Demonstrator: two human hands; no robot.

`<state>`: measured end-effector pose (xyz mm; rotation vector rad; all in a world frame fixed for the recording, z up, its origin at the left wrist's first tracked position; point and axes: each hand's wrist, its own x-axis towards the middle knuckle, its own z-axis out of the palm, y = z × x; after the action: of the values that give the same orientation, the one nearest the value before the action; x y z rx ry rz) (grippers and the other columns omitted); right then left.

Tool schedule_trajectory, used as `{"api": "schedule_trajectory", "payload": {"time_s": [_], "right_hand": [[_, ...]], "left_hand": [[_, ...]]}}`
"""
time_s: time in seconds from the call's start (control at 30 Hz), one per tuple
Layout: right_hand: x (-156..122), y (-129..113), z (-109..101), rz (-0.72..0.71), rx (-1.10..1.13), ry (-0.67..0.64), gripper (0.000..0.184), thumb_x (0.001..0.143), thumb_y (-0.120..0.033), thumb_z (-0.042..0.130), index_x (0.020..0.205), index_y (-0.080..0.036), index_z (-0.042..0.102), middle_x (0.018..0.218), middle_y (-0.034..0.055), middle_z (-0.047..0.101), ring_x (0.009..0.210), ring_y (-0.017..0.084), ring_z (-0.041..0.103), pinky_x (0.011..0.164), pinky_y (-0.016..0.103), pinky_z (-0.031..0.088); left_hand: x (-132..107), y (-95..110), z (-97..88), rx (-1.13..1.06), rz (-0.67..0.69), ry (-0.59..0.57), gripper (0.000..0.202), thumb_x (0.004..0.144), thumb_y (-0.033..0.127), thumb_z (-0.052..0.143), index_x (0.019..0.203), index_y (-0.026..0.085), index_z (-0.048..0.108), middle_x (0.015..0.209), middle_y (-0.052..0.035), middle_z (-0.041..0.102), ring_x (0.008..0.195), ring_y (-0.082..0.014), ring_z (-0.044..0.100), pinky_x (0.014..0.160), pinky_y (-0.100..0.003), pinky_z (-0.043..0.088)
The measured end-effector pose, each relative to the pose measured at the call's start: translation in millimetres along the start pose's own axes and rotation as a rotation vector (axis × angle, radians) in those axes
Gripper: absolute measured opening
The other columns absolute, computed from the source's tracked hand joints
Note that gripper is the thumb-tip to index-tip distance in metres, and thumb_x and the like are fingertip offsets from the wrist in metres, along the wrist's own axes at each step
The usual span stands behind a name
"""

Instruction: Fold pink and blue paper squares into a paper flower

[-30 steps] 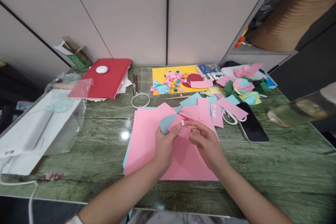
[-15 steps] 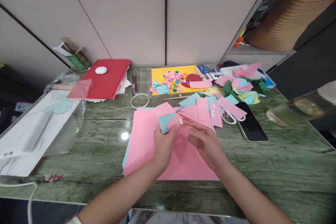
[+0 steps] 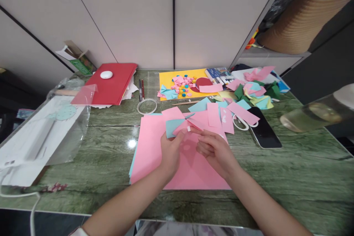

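A folded paper piece, light blue (image 3: pixel 173 127) and pink, is pinched between the thumb and fingers of my left hand (image 3: pixel 171 151). My right hand (image 3: pixel 215 149) points its index finger at this paper from the right, its other fingers curled in. At that fingertip is a small white tab (image 3: pixel 189 128), close to or touching the folded paper; I cannot tell which. Under both hands lies a stack of pink paper sheets (image 3: pixel 152 158) with light blue edges at its left. Pink paper strips (image 3: pixel 212 114) rest at the stack's upper right.
White-handled scissors (image 3: pixel 241 123) and a phone (image 3: pixel 267 132) lie on the right, near a bottle (image 3: pixel 312 114). Behind are a tape roll (image 3: pixel 147 106), a yellow sheet (image 3: pixel 166 77) with small paper balls, and crumpled paper scraps (image 3: pixel 260 97). A red folder (image 3: pixel 116 84) lies at back left.
The folded paper has turned slightly in my left hand. My right index finger, with the white tab, has shifted a little to the left.
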<state>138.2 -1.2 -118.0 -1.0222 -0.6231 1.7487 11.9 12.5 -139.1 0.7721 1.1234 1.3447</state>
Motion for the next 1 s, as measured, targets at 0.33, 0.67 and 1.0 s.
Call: {"api": "schedule_trajectory", "payload": {"time_s": [0.33, 0.67, 1.0], "right_hand": [[0, 5, 2, 0.011, -0.012, -0.007, 0.026, 0.077, -0.017, 0.057, 0.101, -0.011, 0.065, 0.050, -0.0102, 0.012, 0.045, 0.006, 0.012, 0.049, 0.027, 0.009], [-1, 7, 5, 0.036, -0.029, -0.052, 0.031, 0.079, -0.016, 0.054, 0.109, -0.012, 0.062, 0.051, -0.0100, 0.011, 0.046, 0.006, 0.010, 0.050, 0.028, 0.009], [-8, -7, 5, 0.103, -0.116, -0.128, 0.040, 0.082, -0.018, 0.050, 0.122, -0.018, 0.055, 0.051, -0.0093, 0.012, 0.047, 0.007, 0.009, 0.049, 0.027, 0.008]], "left_hand": [[1, 2, 2.4, 0.169, 0.047, 0.084, 0.022, 0.069, 0.031, 0.068, 0.083, 0.016, 0.060, 0.075, -0.0006, 0.061, 0.067, -0.0136, 0.054, 0.061, -0.023, 0.043], [7, 1, -0.6, 0.251, 0.090, 0.190, 0.032, 0.068, 0.033, 0.068, 0.090, 0.017, 0.053, 0.079, -0.0009, 0.057, 0.068, -0.0137, 0.053, 0.060, -0.024, 0.043], [10, -1, 1.4, 0.266, 0.081, 0.226, 0.033, 0.065, 0.035, 0.070, 0.086, 0.018, 0.050, 0.073, 0.0020, 0.052, 0.060, -0.0106, 0.048, 0.056, -0.023, 0.042]]}}
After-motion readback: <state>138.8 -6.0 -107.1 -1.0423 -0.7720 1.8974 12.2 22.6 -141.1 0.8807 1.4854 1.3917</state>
